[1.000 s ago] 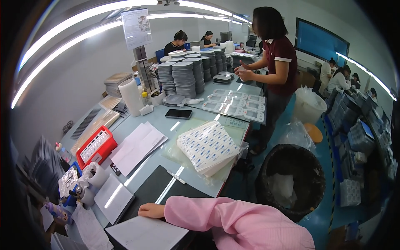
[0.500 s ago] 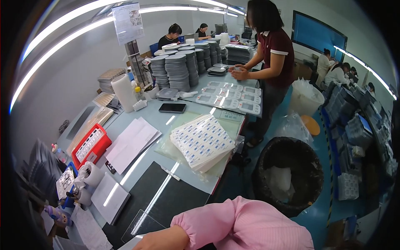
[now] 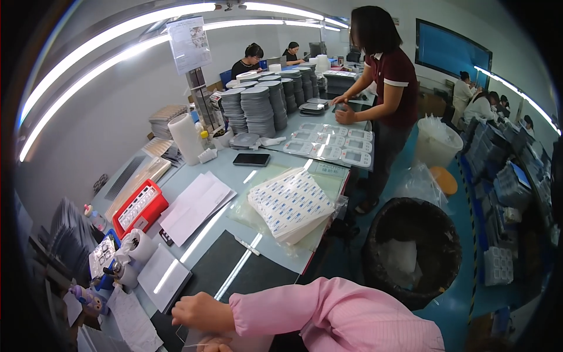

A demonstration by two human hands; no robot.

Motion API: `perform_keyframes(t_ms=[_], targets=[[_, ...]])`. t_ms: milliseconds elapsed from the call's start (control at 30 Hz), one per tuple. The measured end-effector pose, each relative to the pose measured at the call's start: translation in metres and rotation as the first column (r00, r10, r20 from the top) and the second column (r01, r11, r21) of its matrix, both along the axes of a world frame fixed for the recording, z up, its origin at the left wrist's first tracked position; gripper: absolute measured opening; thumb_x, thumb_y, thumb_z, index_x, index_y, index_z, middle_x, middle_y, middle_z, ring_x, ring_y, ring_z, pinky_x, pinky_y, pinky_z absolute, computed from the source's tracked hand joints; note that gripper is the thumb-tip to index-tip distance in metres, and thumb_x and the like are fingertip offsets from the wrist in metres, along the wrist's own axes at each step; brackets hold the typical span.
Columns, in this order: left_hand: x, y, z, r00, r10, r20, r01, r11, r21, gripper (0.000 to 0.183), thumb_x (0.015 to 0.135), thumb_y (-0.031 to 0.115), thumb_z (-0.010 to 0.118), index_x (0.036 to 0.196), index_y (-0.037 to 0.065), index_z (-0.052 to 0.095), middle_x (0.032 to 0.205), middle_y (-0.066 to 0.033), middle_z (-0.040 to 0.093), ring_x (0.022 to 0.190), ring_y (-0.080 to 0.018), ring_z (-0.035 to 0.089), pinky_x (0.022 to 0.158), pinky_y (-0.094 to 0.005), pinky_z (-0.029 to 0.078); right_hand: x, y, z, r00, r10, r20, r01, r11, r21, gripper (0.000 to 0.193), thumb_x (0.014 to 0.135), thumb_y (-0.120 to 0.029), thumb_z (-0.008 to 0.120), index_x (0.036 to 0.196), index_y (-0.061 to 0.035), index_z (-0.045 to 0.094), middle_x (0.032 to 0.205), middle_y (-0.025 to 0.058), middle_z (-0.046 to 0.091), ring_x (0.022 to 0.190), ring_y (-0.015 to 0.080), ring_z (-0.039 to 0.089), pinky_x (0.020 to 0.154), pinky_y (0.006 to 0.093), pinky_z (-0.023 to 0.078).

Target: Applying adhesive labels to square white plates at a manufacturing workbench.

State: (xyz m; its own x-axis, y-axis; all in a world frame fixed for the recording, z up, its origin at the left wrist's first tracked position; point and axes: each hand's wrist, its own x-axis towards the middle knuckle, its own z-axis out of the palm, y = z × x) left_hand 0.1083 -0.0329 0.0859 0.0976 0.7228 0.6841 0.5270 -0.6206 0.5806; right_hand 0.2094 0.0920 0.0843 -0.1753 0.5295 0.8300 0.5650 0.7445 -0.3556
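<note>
My right hand [image 3: 202, 312], in a pink sleeve, is over the near left part of the black mat [image 3: 252, 270]. Its fingers are curled together, and whatever they pinch is too small to make out. Just below it, at the lower edge, part of my left hand [image 3: 216, 344] shows with bent fingers beside a thin pale edge. What it grips is mostly cut off. A flat stack of white sheets [image 3: 167, 278] lies left of my right hand. Farther off, a fanned stack of white sheets with blue print [image 3: 290, 205] rests on clear plastic.
Left of the mat are white papers [image 3: 196, 208], a red tray [image 3: 139, 208] and paper rolls [image 3: 141, 246]. A phone [image 3: 251, 159] lies farther back, near grey stacked pieces [image 3: 264, 111]. A co-worker [image 3: 390, 88] stands beyond white-framed panels [image 3: 331, 142]. A black-lined bin [image 3: 410, 252] stands right.
My right hand has risen from the lower edge, moving up and slightly left, fingers now curled. Part of my left hand has come into view below it. The view has shifted slightly.
</note>
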Motion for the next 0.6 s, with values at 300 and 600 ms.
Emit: perform_keyframes(t_ms=[300,600], targets=[[-0.024,0.011,0.0,0.975,0.096,-0.201,-0.047,0.971,0.234,0.038,0.096,0.029,0.062,0.119,0.0,0.058,0.12,-0.0174,0.058,0.106,-0.0284,0.058,0.078,-0.0401,0.052,0.009,-0.019,0.045,0.875,0.036,0.483,0.11,0.956,-0.271,0.053,0.093,-0.045,0.054,0.058,-0.0062,0.066,0.062,0.0107,0.065,0.065,0.0292,0.066,0.058,0.0401,0.049],[-0.046,0.046,0.033,0.917,0.227,-0.328,-0.043,0.873,0.485,0.002,0.083,0.006,0.065,0.085,0.005,0.064,0.092,-0.0096,0.07,0.086,-0.0247,0.067,0.074,-0.037,0.052,-0.011,0.002,0.055,0.767,0.207,0.608,0.01,0.943,-0.333,0.046,0.097,-0.042,0.05,0.07,-0.0124,0.072,0.068,0.0126,0.067,0.07,0.0315,0.069,0.057,0.0435,0.052]])
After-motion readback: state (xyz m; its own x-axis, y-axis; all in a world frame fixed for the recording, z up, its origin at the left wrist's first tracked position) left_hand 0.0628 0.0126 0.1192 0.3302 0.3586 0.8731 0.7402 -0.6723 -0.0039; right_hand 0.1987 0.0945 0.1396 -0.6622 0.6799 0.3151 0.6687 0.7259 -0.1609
